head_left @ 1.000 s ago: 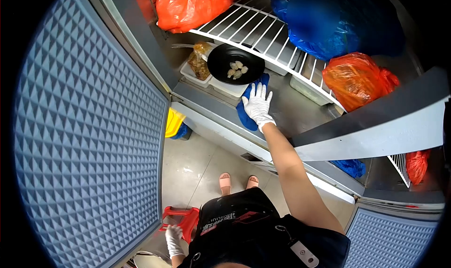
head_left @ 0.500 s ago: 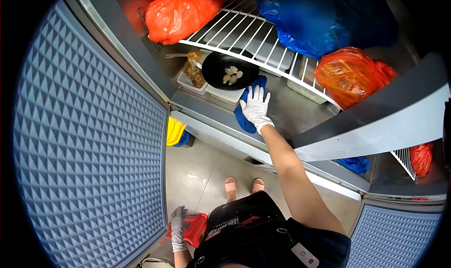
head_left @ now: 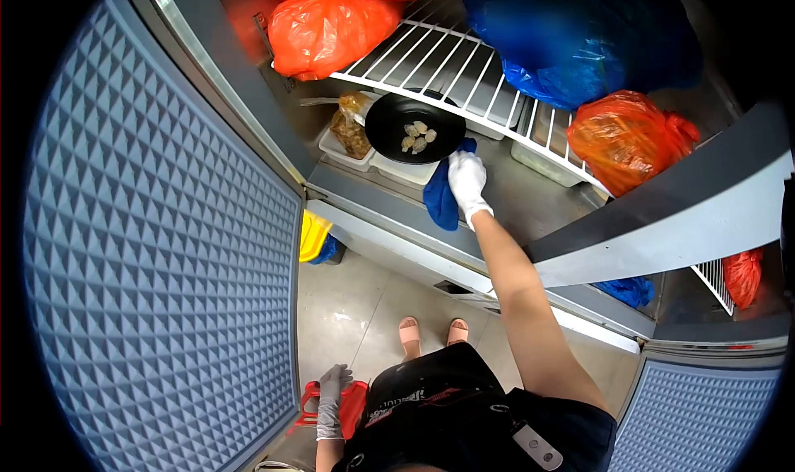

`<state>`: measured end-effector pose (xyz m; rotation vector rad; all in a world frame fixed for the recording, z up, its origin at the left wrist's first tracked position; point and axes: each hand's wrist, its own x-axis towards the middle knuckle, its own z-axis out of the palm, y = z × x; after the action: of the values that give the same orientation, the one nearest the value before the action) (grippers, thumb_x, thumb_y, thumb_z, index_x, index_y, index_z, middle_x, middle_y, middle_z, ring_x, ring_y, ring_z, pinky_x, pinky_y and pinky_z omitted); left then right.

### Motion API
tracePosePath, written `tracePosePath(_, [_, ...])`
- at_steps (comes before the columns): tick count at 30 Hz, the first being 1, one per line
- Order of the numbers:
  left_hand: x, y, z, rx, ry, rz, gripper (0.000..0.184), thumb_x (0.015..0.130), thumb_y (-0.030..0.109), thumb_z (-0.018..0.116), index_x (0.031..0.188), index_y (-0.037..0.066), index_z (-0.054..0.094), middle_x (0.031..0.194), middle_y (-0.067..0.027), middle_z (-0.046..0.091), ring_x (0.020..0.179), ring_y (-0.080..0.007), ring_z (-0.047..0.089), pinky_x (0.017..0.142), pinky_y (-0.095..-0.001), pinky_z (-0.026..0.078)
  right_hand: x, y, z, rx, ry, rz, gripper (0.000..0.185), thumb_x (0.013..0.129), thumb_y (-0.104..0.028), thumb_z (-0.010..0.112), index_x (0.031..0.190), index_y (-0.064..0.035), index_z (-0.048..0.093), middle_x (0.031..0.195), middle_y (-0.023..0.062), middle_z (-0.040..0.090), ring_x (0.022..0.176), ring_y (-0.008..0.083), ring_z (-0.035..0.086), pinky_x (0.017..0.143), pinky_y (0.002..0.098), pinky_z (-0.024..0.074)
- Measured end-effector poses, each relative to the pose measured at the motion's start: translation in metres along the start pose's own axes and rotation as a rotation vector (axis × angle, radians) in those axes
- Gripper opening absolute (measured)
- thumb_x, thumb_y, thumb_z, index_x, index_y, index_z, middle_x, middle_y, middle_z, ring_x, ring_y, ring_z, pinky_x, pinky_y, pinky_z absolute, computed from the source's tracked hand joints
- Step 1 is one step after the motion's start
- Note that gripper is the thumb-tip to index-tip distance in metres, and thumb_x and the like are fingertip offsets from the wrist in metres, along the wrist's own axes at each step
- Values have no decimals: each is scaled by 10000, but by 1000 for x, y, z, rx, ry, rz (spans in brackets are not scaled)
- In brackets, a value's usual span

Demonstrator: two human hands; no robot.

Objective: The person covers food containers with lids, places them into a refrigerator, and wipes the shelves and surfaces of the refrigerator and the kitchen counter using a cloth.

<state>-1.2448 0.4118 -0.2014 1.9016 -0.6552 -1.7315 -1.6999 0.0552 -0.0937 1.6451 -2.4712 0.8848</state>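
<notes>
My right hand, in a white glove, is inside the open refrigerator with its fingers curled on a blue cloth that lies bunched on the metal floor. Just beyond the fingertips is a black plate holding several small pale pieces of food. The plate rests over white containers, beside a clear bag of brown food. My left hand, also gloved, hangs low by my side above a red stool. Its fingers look loosely apart, holding nothing visible.
A white wire shelf overhangs the plate, carrying a red bag, a large blue bag and an orange-red bag. The textured door stands open at left. A yellow-lidded bin is on the floor.
My right hand has gone from lying flat with spread fingers to curled on the blue cloth. The view has shifted slightly; my left hand stays low.
</notes>
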Motion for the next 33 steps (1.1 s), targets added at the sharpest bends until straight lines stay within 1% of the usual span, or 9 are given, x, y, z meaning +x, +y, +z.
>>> tracePosePath(1, [1, 1, 1, -15, 6, 1, 449, 939, 369, 453, 1126, -16, 588, 978, -164, 655, 830, -238, 640, 722, -349, 527, 7, -1, -1, 366, 81, 203, 374, 908, -319, 479, 776, -16, 656, 762, 210, 637, 778, 433, 600, 721, 463, 480])
tracePosePath(2, [2, 2, 2, -30, 11, 1, 425, 935, 349, 474, 1106, -21, 596, 949, -157, 659, 803, -226, 642, 710, -334, 533, 14, 1, -4, 587, 84, 412, 358, 909, -310, 477, 881, 3, 648, 907, 223, 642, 879, 442, 584, 799, 473, 457])
tracePosePath(4, [5, 0, 1, -48, 10, -3, 398, 928, 329, 497, 1085, -22, 604, 916, -146, 664, 769, -208, 640, 690, -314, 535, 14, 7, -2, 450, 232, 389, 371, 899, -304, 493, 1031, 23, 609, 1123, 235, 587, 996, 428, 551, 873, 431, 437])
tracePosePath(5, [7, 0, 1, -52, 1, -5, 395, 926, 328, 499, 1083, -18, 606, 912, -142, 665, 760, -203, 637, 682, -309, 532, 10, 11, -2, 389, 118, 323, 513, 875, -340, 524, 1235, 24, 491, 1360, 234, 410, 1229, 389, 409, 1011, 439, 342])
tracePosePath(8, [13, 0, 2, -51, 1, -21, 379, 921, 323, 506, 1069, -10, 612, 900, -131, 667, 734, -192, 629, 658, -300, 521, -14, 1, -13, -177, -123, -120, 676, 841, -394, 546, 1359, 2, 368, 1462, 223, 260, 1369, 336, 223, 1092, 516, 191])
tracePosePath(9, [14, 0, 3, -48, 5, -29, 373, 920, 320, 508, 1063, -8, 614, 896, -128, 668, 726, -189, 626, 651, -298, 517, -15, 12, 4, -307, -337, -186, 772, 818, -455, 546, 1408, -24, 295, 1492, 214, 187, 1411, 303, 102, 1094, 588, 65])
tracePosePath(15, [33, -4, 9, 9, -31, -71, 392, 909, 343, 505, 1070, 3, 612, 889, -117, 669, 725, -180, 625, 652, -294, 511, -13, 8, 7, -415, -270, -232, 753, 802, -566, 497, 1313, -14, 454, 1450, 214, 290, 1370, 363, 187, 1087, 598, 37])
tracePosePath(24, [38, 22, 20, 199, -66, -46, 412, 910, 373, 469, 1093, 31, 608, 913, -88, 664, 756, -163, 623, 551, -314, 512, -22, -10, -26, -592, -460, -35, 868, 842, -693, 323, 1385, -18, 373, 1463, 270, 236, 1365, 443, 170, 1078, 611, 35])
tracePosePath(33, [49, -3, 20, 197, -124, -28, 452, 932, 394, 448, 1085, 0, 611, 939, -135, 673, 774, -205, 648, 677, -322, 503, -42, 8, -33, -571, -420, 123, 928, 821, -706, 359, 1392, 24, 329, 1454, 313, 206, 1354, 477, 163, 1080, 607, 50])
